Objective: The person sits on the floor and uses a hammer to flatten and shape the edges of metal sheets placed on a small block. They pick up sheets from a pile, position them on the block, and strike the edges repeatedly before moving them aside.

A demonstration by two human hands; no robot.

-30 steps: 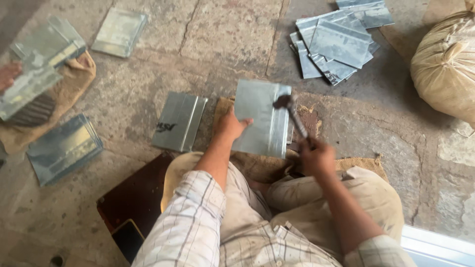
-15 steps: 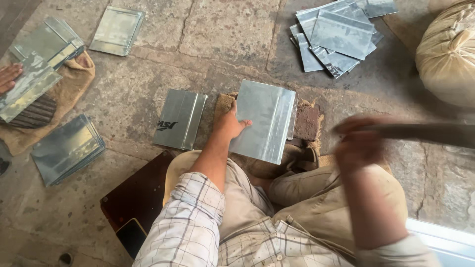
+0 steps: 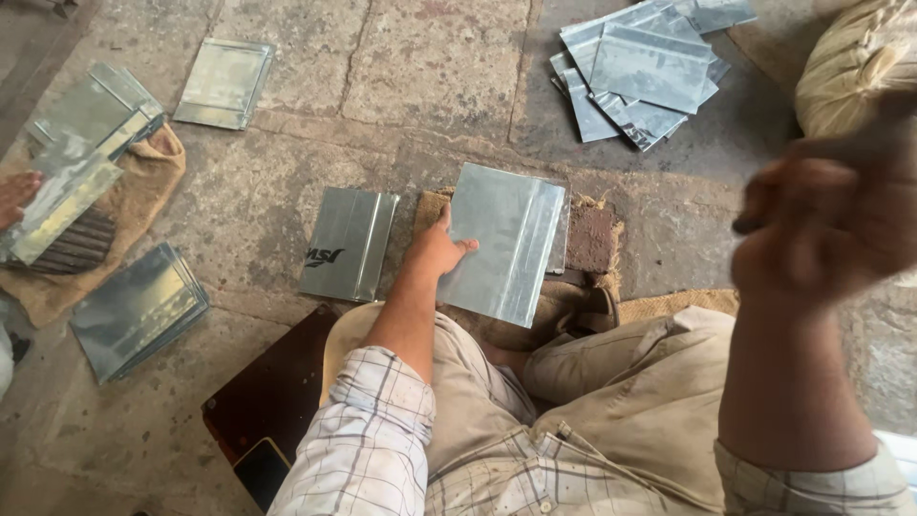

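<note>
Seen from above, looking down at a seated lap in tan trousers (image 3: 659, 382) and a checked shirt sleeve (image 3: 368, 440). Left hand (image 3: 439, 248) spread flat, fingers open, pressing on the left edge of a folded metal sheet (image 3: 511, 239) lying at the centre of view on a scrap of burlap (image 3: 583, 296) over the stone floor (image 3: 430, 76). Right hand (image 3: 812, 229) raised at 3 o'clock, heavily blurred, curled into a fist around a dark handle (image 3: 747, 225); what sits at the end of that handle cannot be told. Just beside the held sheet, at 9 o'clock, a second folded sheet (image 3: 349, 244) with a dark printed mark. At 1 o'clock, well apart, a loose pile of sheets (image 3: 640, 72); at 2 o'clock a filled sack (image 3: 850, 67). At 11 o'clock a single flat sheet (image 3: 224, 81). At 9 o'clock a stack of sheets (image 3: 138, 306), and above it more sheets on burlap, with another person's hand (image 3: 17, 196) touching them at the frame edge. At 7 o'clock a dark board (image 3: 272, 392) beside the left knee.
</note>
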